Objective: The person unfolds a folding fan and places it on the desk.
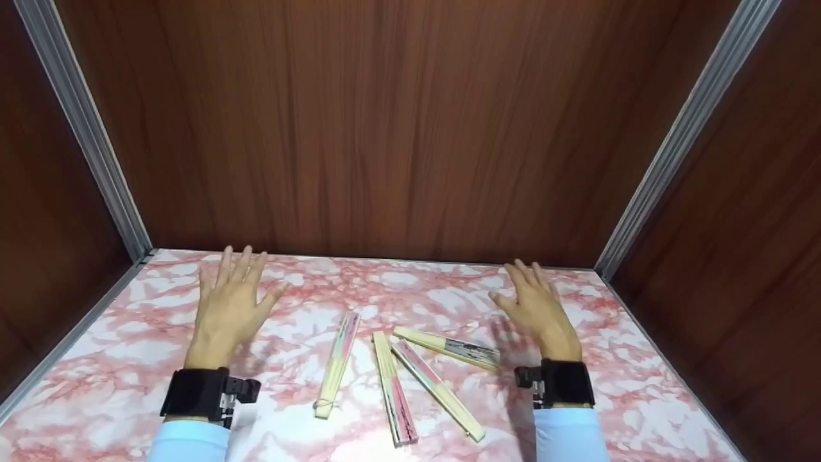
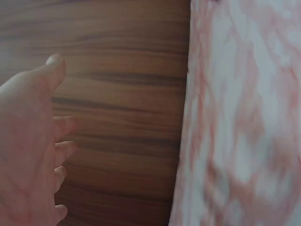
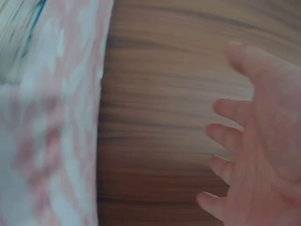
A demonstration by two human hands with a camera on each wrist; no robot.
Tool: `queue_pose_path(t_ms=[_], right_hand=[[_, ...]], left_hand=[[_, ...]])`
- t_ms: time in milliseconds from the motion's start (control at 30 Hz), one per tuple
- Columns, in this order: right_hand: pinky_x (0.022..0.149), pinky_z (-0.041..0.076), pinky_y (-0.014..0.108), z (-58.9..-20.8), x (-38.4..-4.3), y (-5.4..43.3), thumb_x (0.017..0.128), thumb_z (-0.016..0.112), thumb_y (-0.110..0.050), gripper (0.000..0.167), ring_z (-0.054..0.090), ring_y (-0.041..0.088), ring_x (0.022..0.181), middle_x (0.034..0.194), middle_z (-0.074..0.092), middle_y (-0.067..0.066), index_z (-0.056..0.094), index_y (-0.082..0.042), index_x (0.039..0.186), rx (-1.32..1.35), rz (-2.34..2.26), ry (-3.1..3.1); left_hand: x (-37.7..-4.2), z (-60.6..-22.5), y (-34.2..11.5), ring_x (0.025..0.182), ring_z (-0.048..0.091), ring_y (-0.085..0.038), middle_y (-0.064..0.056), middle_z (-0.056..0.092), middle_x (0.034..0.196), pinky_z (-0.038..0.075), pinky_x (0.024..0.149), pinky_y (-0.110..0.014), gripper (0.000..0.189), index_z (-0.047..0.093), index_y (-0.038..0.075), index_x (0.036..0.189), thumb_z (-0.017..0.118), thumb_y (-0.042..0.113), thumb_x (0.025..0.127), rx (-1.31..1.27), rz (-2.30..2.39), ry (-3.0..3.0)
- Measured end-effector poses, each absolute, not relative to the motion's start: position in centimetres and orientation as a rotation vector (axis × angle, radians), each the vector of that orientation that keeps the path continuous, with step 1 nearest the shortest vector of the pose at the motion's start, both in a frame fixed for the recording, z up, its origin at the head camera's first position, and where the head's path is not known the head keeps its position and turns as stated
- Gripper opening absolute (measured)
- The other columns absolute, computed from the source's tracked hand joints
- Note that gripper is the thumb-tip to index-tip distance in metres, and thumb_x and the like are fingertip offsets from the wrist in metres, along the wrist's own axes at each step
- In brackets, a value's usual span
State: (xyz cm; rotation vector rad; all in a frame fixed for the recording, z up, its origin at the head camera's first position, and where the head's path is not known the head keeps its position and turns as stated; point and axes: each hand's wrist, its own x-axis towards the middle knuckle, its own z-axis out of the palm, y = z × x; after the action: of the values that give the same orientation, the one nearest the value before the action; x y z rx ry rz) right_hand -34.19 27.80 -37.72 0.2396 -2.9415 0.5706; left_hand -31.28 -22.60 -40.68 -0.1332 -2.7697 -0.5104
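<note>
Several folded hand fans lie on the tabletop between my hands in the head view. The leftmost fan stands apart, a thin loop round its pale end. A second fan with a pink section points toward me, and a pink-and-green fan slants beside it. Across their far ends lies a fan with a grey-black section. My left hand is held over the left of the table, fingers spread, holding nothing. Likewise empty, my right hand hovers at the right with fingers extended, nearest the grey-black fan.
The table has a pink-and-white marbled surface. Brown wood-grain panels enclose it at the back and both sides, with metal corner posts between them. A black wrist device sits on each wrist above pale blue sleeves.
</note>
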Motion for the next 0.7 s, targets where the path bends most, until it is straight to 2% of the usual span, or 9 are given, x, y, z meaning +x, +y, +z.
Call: queue_pose_path(t_ms=[100,167,267,333,400,500,600,700], right_hand=[[0.138,0.022,0.07,-36.8,-33.2,26.5,0.108,0.061,-0.039,0.07,0.027,0.049,0.166,0.175,0.035,0.025,0.04,-0.005,0.166,0.33,0.589,-2.944],[0.134,0.033,0.069,-36.2,-32.5,25.4,0.108,0.062,-0.037,0.066,0.041,0.048,0.159,0.17,0.045,0.025,0.046,-0.005,0.163,0.378,0.622,-2.977],[0.129,0.043,0.067,-35.7,-31.4,23.4,0.107,0.063,-0.039,0.063,0.054,0.045,0.151,0.163,0.055,0.021,0.05,-0.007,0.16,0.41,0.67,-3.065],[0.126,0.047,0.065,-35.8,-30.7,21.9,0.106,0.066,-0.039,0.063,0.059,0.044,0.146,0.158,0.061,0.021,0.052,-0.008,0.159,0.435,0.673,-3.122],[0.121,0.052,0.063,-36.3,-30.2,20.3,0.103,0.07,-0.038,0.063,0.064,0.041,0.14,0.151,0.066,0.02,0.055,-0.008,0.157,0.459,0.653,-3.164],[0.109,0.061,0.059,-37.4,-29.7,18.0,0.097,0.076,-0.034,0.06,0.073,0.037,0.122,0.134,0.075,0.02,0.062,-0.006,0.148,0.483,0.634,-3.216],[0.094,0.066,0.054,-38.4,-29.6,16.0,0.092,0.08,-0.031,0.047,0.075,0.029,0.099,0.113,0.079,0.014,0.07,-0.005,0.131,0.501,0.56,-3.264],[0.075,0.061,0.044,-39.3,-29.6,14.9,0.087,0.081,-0.024,0.026,0.065,0.023,0.078,0.091,0.073,0.007,0.071,-0.007,0.104,0.531,0.471,-3.305]], left_hand=[[-30.9,-39.6,-20.7,0.17,0.009,-0.049,-0.023,0.02,0.181,0.002,0.137,-0.076,0.077,0.028,0.01,0.172,0.055,0.048,0.111,-0.229,-0.511,-2.723],[-30.5,-38.9,-18.7,0.169,0.016,-0.048,-0.022,0.024,0.18,0.01,0.139,-0.072,0.075,0.032,0.011,0.171,0.061,0.042,0.11,-0.319,-0.539,-2.695],[-29.7,-38.5,-15.2,0.164,0.033,-0.044,-0.02,0.038,0.175,0.026,0.138,-0.064,0.072,0.044,0.01,0.165,0.072,0.035,0.104,-0.46,-0.604,-2.649],[-29.1,-38.7,-12.6,0.157,0.048,-0.041,-0.017,0.051,0.168,0.039,0.133,-0.06,0.065,0.055,0.01,0.158,0.078,0.029,0.1,-0.565,-0.672,-2.625],[-28.6,-39.2,-10.2,0.139,0.066,-0.036,-0.015,0.063,0.157,0.053,0.123,-0.054,0.055,0.063,0.011,0.15,0.079,0.024,0.099,-0.67,-0.725,-2.624],[-28.1,-40.6,-7.4,0.111,0.078,-0.027,-0.013,0.076,0.138,0.067,0.104,-0.043,0.039,0.074,0.012,0.136,0.08,0.018,0.098,-0.823,-0.77,-2.666],[-28.0,-42.2,-5.4,0.087,0.077,-0.02,-0.011,0.083,0.118,0.07,0.083,-0.034,0.028,0.08,0.01,0.124,0.081,0.014,0.096,-0.954,-0.711,-2.671],[-28.0,-43.5,-4.1,0.088,0.078,-0.019,-0.009,0.084,0.107,0.068,0.077,-0.027,0.02,0.083,0.009,0.113,0.082,0.008,0.093,-1.039,-0.648,-2.625]])
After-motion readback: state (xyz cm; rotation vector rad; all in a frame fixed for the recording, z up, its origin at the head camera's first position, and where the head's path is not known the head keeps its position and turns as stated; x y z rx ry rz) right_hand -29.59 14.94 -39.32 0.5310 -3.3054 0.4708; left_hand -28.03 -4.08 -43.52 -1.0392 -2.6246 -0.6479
